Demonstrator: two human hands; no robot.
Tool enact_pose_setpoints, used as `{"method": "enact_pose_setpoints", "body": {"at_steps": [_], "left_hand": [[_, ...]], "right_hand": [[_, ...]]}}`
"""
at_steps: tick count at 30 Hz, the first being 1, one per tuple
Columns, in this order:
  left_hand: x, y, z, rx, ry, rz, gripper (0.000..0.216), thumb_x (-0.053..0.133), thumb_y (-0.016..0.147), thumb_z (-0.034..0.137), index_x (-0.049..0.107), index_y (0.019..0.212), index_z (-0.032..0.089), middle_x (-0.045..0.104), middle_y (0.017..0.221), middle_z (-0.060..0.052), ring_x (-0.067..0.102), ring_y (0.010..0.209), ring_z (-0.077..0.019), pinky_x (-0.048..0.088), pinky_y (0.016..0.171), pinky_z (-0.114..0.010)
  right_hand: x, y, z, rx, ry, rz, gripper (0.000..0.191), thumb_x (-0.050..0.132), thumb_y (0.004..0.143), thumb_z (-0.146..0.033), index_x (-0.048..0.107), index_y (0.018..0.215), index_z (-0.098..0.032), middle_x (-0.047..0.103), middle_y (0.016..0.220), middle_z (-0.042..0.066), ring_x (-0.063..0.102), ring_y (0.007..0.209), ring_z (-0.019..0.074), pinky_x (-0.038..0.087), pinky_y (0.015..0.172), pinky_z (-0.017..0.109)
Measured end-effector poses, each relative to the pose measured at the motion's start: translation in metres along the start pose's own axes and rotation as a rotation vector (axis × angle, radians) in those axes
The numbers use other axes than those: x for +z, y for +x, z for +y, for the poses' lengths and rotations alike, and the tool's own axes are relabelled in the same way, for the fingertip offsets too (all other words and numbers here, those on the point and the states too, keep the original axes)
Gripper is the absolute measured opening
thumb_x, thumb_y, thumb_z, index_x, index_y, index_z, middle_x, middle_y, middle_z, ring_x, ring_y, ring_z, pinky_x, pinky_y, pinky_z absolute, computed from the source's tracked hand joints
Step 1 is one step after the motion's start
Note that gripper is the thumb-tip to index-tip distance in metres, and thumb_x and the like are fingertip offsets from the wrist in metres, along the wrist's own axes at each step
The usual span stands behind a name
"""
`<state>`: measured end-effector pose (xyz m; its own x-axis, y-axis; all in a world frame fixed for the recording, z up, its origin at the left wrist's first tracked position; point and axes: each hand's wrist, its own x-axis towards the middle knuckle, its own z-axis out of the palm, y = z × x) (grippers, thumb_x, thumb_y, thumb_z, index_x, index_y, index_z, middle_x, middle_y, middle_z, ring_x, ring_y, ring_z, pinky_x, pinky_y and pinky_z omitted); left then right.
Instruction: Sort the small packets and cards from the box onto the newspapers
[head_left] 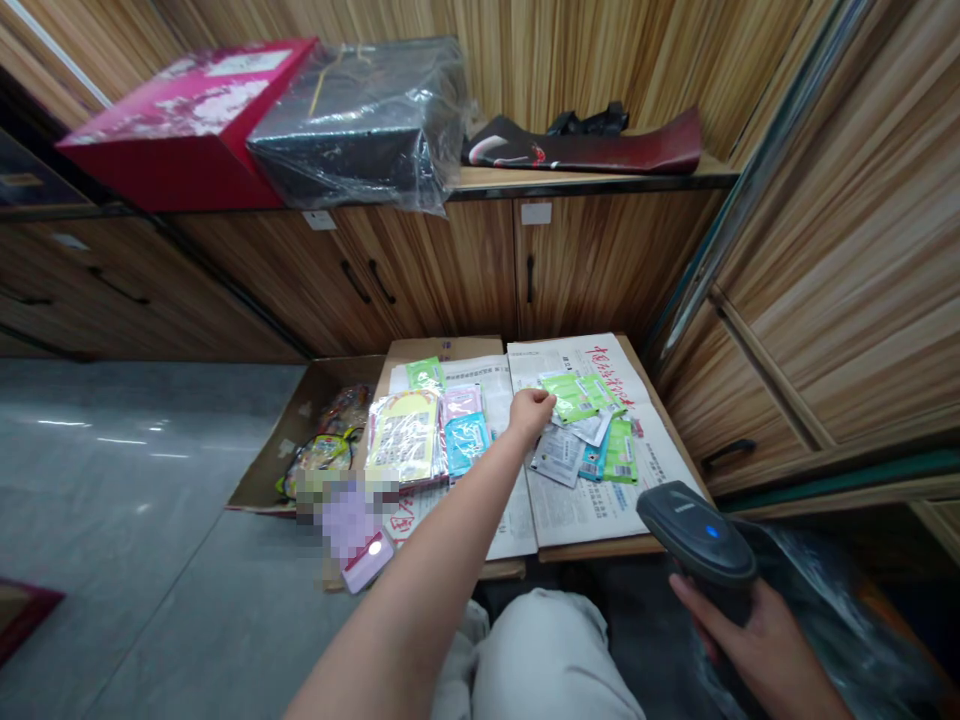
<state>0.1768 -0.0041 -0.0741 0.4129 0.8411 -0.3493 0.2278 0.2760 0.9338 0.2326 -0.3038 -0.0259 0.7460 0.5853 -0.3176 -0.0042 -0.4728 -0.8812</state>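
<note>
A bright green, flat, glossy sachet (571, 398) lies atop a loose pile of white, blue and green sachets (559, 455) on printed newspaper (562, 525); the left hand (532, 412) has finger and thumb closed on its edge. The right hand (765, 640) is wrapped around a dark grey plastic scanner (697, 540). One sachet is gripped, the others lie unheld — how many are already dealt with, I cannot tell. Farther left sits an open brown cardboard box (259, 468).
</note>
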Motion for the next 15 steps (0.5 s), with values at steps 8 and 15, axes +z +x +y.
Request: {"method": "enact_pose_setpoints", "body": {"at_steps": [8,15], "left_hand": [[-0.098,-0.016,0.017,0.006,0.315,0.173,0.001,0.064,0.073,0.016,0.065,0.073,0.015,0.065,0.069,-0.004,0.060,0.063,-0.0134,0.048,0.062,-0.024],[-0.155,-0.034,0.010,0.130,1.067,0.197,0.022,0.069,0.071,0.019,0.071,0.093,0.018,0.071,0.097,-0.008,0.062,0.095,-0.0230,0.044,0.085,-0.030]], "right_hand": [[0.007,-0.006,0.008,0.011,-0.038,-0.065,0.037,0.073,0.066,-0.054,0.062,0.073,-0.019,0.051,0.035,-0.005,0.048,0.032,0.0164,0.040,0.035,0.029],[0.029,0.004,0.005,0.005,-0.039,-0.144,0.034,0.071,0.068,-0.053,0.058,0.071,-0.021,0.049,0.033,-0.007,0.046,0.031,0.0153,0.038,0.037,0.027]]}}
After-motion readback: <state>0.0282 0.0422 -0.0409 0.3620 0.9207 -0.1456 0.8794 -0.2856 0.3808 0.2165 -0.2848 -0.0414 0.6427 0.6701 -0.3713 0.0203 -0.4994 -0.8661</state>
